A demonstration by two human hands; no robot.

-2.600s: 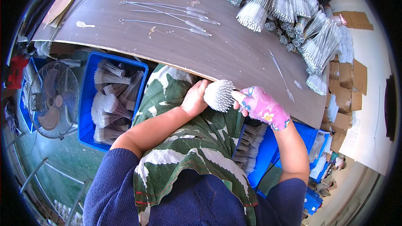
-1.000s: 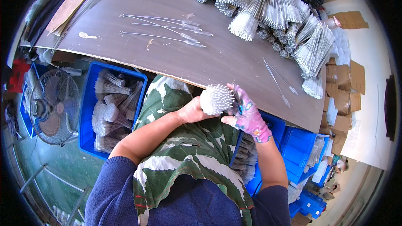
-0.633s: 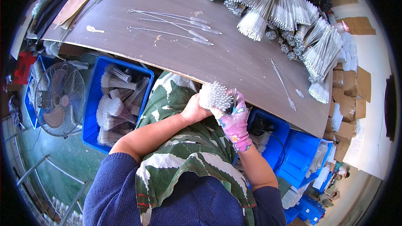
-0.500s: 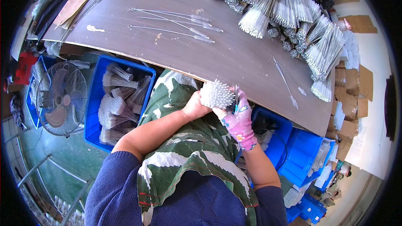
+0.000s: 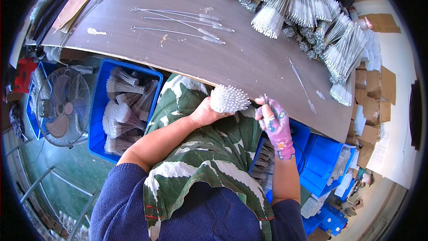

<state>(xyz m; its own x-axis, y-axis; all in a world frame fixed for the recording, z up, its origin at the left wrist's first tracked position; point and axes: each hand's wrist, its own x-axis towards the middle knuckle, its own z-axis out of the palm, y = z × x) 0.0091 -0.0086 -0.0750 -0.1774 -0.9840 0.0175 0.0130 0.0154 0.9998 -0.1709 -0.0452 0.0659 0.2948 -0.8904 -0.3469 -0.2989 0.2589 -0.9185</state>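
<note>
A bundle of brushes [image 5: 229, 99] is being held in the curled left hand [image 5: 206, 113] by the edge of the table [image 5: 187, 56], while at four o'clock from the bundle a small metal tool [image 5: 266, 100] is being gripped in the gloved right hand [image 5: 274, 121].

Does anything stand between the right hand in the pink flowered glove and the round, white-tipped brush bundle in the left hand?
Nothing visible does: only an open gap separates the right hand from the brush bundle.
</note>
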